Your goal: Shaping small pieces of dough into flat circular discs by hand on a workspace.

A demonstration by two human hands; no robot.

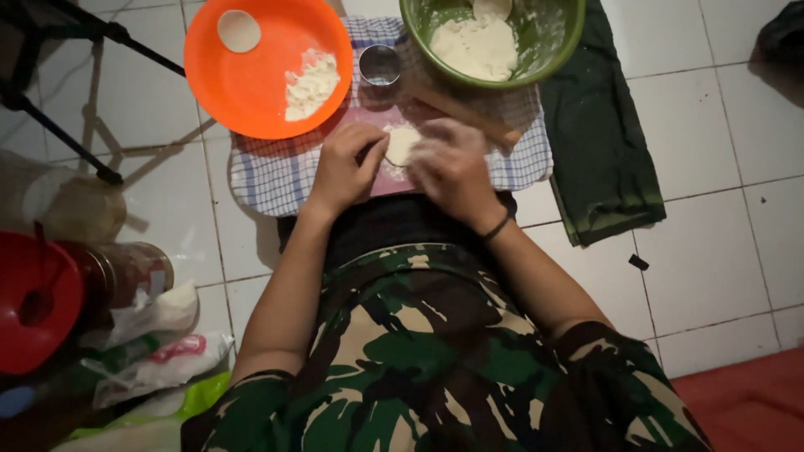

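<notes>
Both hands work a small, pale, flattened piece of dough (401, 144) that lies on a pink board (368, 117) set on a blue-and-white checked cloth (268, 176), which is spread over the white tiled floor (720, 251). The left hand (343, 167) rests at the dough's left edge, fingers curled and pinching its rim. The right hand (452, 167), dusted with flour and somewhat blurred, lies over the dough's right side with fingers bent down onto it; whether they pinch the dough or only press on it is hard to tell. A dark band (496, 228) circles the right wrist.

Just beyond the hands stands a small round metal cup (379, 64), and to its right a wooden rolling pin (465, 110) lies slantwise on the cloth. An orange round plastic plate (251, 84), partly resting on the cloth's left corner, carries a flat white dough disc (239, 30) and a heap of flour (312, 84). A green round bowl (553, 42) at the top holds a lump of white dough (475, 43). A dark green folded cloth (603, 142) lies on the tiles to the right. At the far left are a red plastic funnel-like vessel (38, 301), a jar (126, 272) and crumpled plastic bags (159, 351).
</notes>
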